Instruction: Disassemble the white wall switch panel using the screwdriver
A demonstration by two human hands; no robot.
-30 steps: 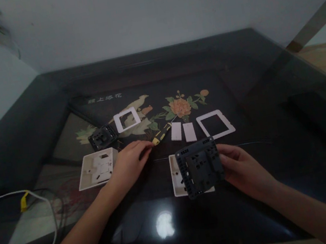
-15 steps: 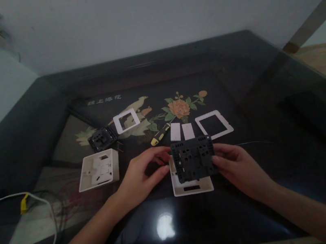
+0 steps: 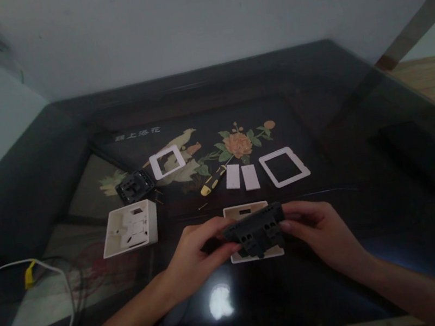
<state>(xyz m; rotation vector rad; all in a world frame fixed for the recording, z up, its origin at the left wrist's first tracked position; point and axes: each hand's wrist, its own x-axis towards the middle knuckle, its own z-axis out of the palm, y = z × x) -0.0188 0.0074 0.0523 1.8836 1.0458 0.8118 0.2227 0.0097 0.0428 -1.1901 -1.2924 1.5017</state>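
Both of my hands grip a dark grey switch module (image 3: 256, 228), tilted nearly flat, just above a cream back box (image 3: 245, 211) on the dark glass table. My left hand (image 3: 196, 251) pinches its left edge with thumb and fingers. My right hand (image 3: 319, 229) holds its right edge. The lower part of the box is hidden behind the module and my fingers.
Further back lie a yellow-handled screwdriver (image 3: 212, 180), two white rocker plates (image 3: 242, 177), a large white frame (image 3: 284, 166), a smaller white frame (image 3: 166, 161) and another dark module (image 3: 135, 185). A second cream box (image 3: 127, 228) sits left; white cable (image 3: 51, 288) trails at the far left.
My left hand left the screwdriver area and took the module's left edge. The module went from upright, facing me, to nearly flat and lower over the cream box.
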